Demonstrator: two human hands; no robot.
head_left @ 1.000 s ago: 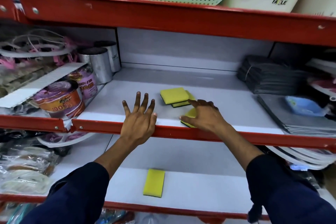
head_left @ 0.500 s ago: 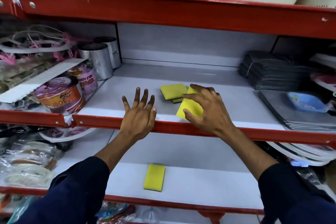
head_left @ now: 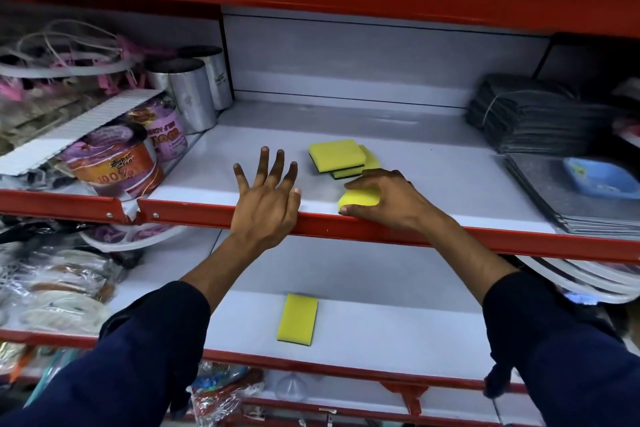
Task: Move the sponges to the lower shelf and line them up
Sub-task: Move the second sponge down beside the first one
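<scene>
Yellow sponges (head_left: 336, 154) with dark undersides, red-edged white shelf (head_left: 398, 229).

Matt yellow foam sponges (head_left: 336, 159) lie on a smooth, faintly glossy white shelf (head_left: 433, 170) edged in red-painted metal, beside shiny metal canisters (head_left: 191, 94).

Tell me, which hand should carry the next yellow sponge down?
The right hand: it already grips a yellow foam sponge at the red shelf edge. The left hand is empty, fingers spread.

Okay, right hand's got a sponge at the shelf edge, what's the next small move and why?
Probably carry the gripped sponge in the right hand down beside the lone sponge on the lower shelf, since two more sponges wait above.
</scene>
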